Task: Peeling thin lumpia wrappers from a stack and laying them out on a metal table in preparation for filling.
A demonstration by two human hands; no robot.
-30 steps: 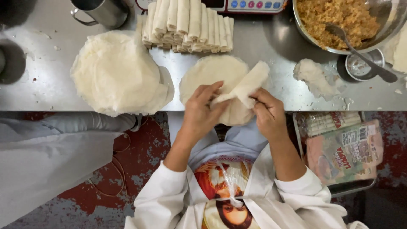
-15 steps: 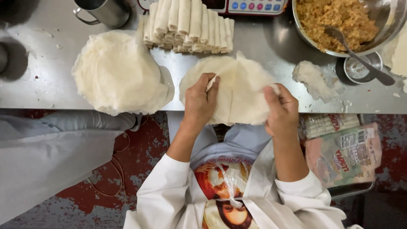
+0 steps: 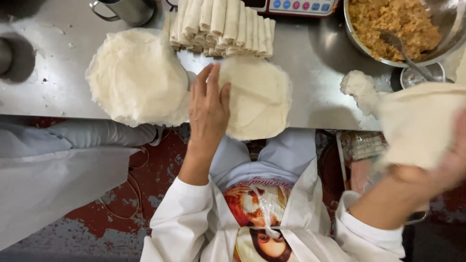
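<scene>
My left hand (image 3: 208, 104) lies flat with fingers spread on the left edge of a round pale wrapper sheet (image 3: 259, 97) on the steel table (image 3: 315, 68). My right hand (image 3: 449, 167), blurred at the right edge, holds a second thin wrapper sheet (image 3: 417, 121) lifted off the table. A thick stack of wrapper sheets (image 3: 136, 75) sits just left of my left hand. A row of rolled spring rolls (image 3: 223, 24) lies beyond the flat sheet.
A steel bowl of brownish filling (image 3: 395, 24) with a spoon (image 3: 403, 51) stands at the back right. A lump of dough (image 3: 359, 87) lies near it, a metal cup (image 3: 126, 9) at the back left. Another person's white sleeve (image 3: 58, 160) is at left.
Both hands held one wrapper sheet over the table. Now one sheet lies flat under my left hand, and my right hand has swung far right carrying another sheet.
</scene>
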